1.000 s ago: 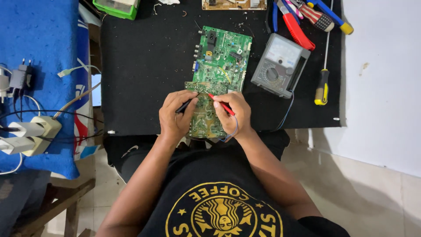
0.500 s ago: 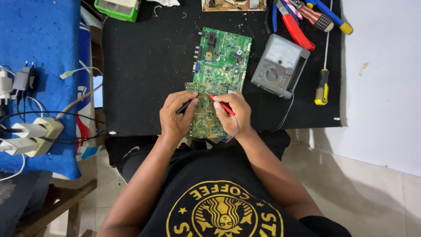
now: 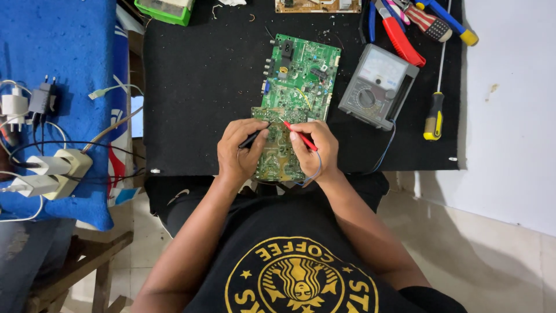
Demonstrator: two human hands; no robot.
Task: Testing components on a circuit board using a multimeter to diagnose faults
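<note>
A: Where is the work now?

B: The green circuit board (image 3: 292,98) lies on the black mat (image 3: 197,87) of the desk, near the person. The left hand (image 3: 238,152) has its fingers closed on the black probe (image 3: 253,138), and the right hand (image 3: 315,149) pinches the red probe (image 3: 300,134).

A: How to do it well?

B: Keep both tips steady on separate points; I think they meet near the board's middle, but the contact is too small to see. The grey meter (image 3: 376,86) sits just right.
</note>
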